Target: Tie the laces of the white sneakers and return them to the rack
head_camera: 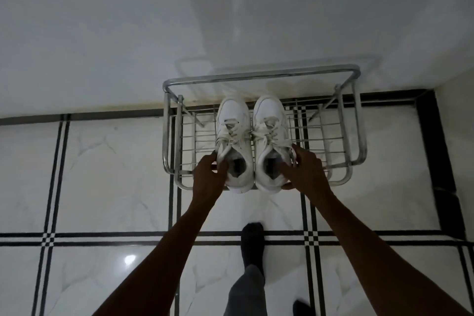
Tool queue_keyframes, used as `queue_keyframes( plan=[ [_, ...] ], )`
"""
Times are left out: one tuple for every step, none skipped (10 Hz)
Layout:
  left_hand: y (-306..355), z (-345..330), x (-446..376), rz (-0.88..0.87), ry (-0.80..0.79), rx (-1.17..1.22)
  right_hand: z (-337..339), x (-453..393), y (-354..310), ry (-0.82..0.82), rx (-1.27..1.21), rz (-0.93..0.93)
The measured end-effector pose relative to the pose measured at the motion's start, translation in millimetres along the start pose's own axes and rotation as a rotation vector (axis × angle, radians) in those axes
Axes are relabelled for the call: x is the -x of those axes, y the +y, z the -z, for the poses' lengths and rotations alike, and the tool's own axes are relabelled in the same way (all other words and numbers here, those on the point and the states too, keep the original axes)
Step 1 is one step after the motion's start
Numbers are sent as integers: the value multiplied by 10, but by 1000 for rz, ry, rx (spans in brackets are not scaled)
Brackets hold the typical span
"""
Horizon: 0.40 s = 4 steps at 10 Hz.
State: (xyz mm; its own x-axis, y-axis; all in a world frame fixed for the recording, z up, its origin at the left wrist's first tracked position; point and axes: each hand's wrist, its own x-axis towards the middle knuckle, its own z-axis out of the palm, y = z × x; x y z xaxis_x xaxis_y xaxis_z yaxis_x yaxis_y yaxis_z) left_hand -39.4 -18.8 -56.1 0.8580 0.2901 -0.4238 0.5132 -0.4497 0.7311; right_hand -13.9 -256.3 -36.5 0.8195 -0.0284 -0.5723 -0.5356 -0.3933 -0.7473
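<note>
Two sneakers, one in each hand, at the rack

Nearest me, a dark-socked foot [252, 244] stands on the white tiled floor [107, 174], with both forearms reaching forward over it. My left hand [209, 178] is closed around the heel of the left sneaker [233, 146], thumb at the collar and fingers down its outer side. My right hand [305, 174] grips the heel of the right sneaker [272, 143] the same way. The pair sit side by side, touching, toes toward the wall [128, 33], on or just above the wire shelf of the metal rack [261, 75]; I cannot tell whether the soles rest fully on the wires. The laces [259, 133] look drawn across the tongues, though whether the bows are finished is too small to read.

To do this well, I would keep the heels level and together, settle the soles flat across several wires, check that the heels do not overhang the front bar, and only then loosen my fingers.
</note>
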Motion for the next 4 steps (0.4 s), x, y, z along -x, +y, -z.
queue_keyframes(
  plan=[
    [8,-21,-35,-18,-3,-4,23,-36,-33,-8,-58,-35],
    [4,4,-37,-25,-8,-12,11,-31,-12,-32,-37,-29],
    [-50,27,-42,-23,-50,-5,15,-15,8,-31,0,-2],
    [-49,48,-41,26,-73,-55,67,44,-66,-23,99,34]
  ],
)
